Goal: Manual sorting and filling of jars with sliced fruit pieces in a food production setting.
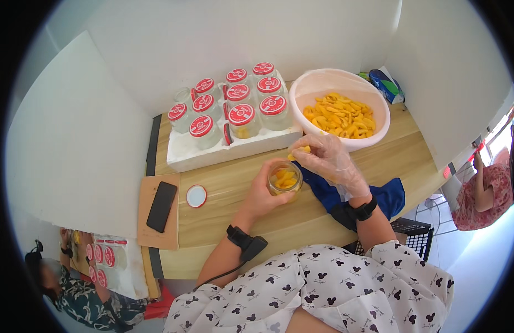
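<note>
My left hand (265,189) is wrapped around an open glass jar (285,179) that has yellow fruit slices inside. Just above and to the right of its mouth, my right hand (325,160), in a clear plastic glove, pinches a yellow fruit slice (299,153). Behind the right hand stands a large pale pink basin (297,112) with a heap of yellow fruit slices (342,116). A jar lid (196,196) lies on the wooden table, left of the jar, its white inner side up.
A white foam tray (236,150) holds several glass jars with red lids. A black phone (161,207) rests on a brown paper folder (148,187) at the left. A blue cloth (390,197) lies under my right forearm. White partitions enclose the table; other people sit beyond both sides.
</note>
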The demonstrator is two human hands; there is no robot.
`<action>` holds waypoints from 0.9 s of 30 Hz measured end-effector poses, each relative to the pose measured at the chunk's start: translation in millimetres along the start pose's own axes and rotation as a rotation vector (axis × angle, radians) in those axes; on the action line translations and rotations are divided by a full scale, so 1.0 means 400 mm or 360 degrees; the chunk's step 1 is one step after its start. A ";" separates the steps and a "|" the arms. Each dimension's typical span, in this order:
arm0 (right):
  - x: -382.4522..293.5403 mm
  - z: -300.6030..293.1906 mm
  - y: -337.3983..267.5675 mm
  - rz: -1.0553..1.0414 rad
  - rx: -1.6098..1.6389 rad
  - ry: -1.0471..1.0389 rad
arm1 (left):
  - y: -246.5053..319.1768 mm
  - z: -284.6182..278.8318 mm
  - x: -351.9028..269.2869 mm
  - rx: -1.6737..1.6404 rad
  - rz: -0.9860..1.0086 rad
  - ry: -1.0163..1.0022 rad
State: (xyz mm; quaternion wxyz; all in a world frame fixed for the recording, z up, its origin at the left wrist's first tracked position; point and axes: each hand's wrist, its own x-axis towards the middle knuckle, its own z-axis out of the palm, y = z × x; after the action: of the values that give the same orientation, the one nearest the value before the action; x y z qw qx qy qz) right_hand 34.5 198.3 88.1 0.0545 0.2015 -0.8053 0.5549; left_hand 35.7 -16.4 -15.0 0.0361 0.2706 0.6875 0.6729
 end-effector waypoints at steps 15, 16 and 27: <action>-0.021 0.056 0.161 0.0479 0.0904 0.0156 | 0.012 0.005 0.002 0.0244 0.0094 0.0062; -0.020 0.057 0.158 0.0483 0.0903 0.0152 | 0.014 0.006 0.003 0.0241 0.0091 0.0066; 0.039 0.054 0.029 0.0089 0.0504 -0.0021 | -0.051 -0.116 0.023 -0.0525 -0.0131 0.0470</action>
State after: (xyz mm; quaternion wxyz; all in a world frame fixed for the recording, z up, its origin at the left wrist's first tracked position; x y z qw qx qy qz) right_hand 18.6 178.0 74.8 0.0012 0.1887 -0.7134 0.6748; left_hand 2.1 -53.5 -27.0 0.0063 0.1312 0.5764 0.8065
